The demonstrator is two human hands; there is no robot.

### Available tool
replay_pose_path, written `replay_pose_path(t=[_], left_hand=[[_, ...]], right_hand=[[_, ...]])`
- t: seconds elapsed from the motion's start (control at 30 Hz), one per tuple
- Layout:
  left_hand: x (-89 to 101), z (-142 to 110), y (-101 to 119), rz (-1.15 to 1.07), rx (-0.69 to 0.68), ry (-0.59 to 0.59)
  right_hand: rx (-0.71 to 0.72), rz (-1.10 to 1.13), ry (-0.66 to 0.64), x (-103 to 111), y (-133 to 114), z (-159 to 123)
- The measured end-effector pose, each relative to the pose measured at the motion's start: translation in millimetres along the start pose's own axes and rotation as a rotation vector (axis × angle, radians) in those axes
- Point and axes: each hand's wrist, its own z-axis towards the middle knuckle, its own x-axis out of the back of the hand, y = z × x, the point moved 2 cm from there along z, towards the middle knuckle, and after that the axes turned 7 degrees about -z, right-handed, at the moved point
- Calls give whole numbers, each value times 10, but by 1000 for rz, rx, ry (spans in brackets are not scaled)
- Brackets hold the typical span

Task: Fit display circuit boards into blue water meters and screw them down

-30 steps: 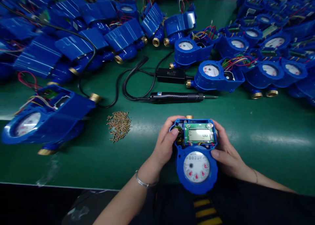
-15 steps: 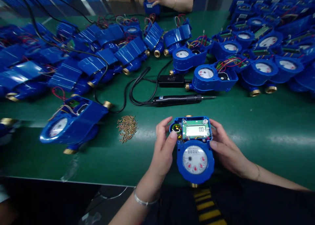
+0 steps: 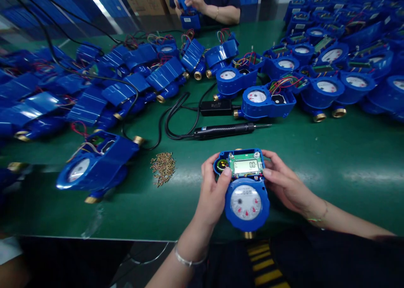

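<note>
In front of me is a blue water meter (image 3: 246, 225) with a round dial and brass ends. Its upper housing is uncovered and shows a green circuit board with a lit display (image 3: 245, 166). My left hand (image 3: 213, 191) grips the housing's left side, the thumb beside a round black part. From the right, my right hand (image 3: 285, 183) holds the housing, thumb at its lower right corner and fingers behind. Beyond the meter lies a black electric screwdriver (image 3: 224, 130), its bit pointing right. A pile of small brass-coloured screws (image 3: 163, 168) is to the left.
Another open water meter (image 3: 97, 166) lies tilted at the left. Rows of blue meters (image 3: 328, 86) crowd the right and back left of the green table (image 3: 341, 162). A black adapter box (image 3: 216, 108) and cables lie behind the screwdriver. Across the table a co-worker's hands (image 3: 192, 1) handle a blue part.
The view has shifted slightly. Both my hands keep their hold on the meter, which tilts a little. Across the table, the co-worker's hands have lifted a blue piece above a meter.
</note>
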Motion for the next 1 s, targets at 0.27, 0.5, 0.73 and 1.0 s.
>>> replay_pose_path(t=[0.27, 0.5, 0.73, 1.0], left_hand=[[-89, -27, 22, -146, 105, -77], [-61, -14, -15, -209, 138, -100], [-89, -60, 66, -179, 164, -41], [-77, -55, 75, -148, 143, -65]], right_hand=[[-22, 54, -91, 63, 6, 78], [7, 88, -193, 105, 75, 127], [38, 35, -229, 111, 50, 112], [105, -172, -145, 163, 70, 80]])
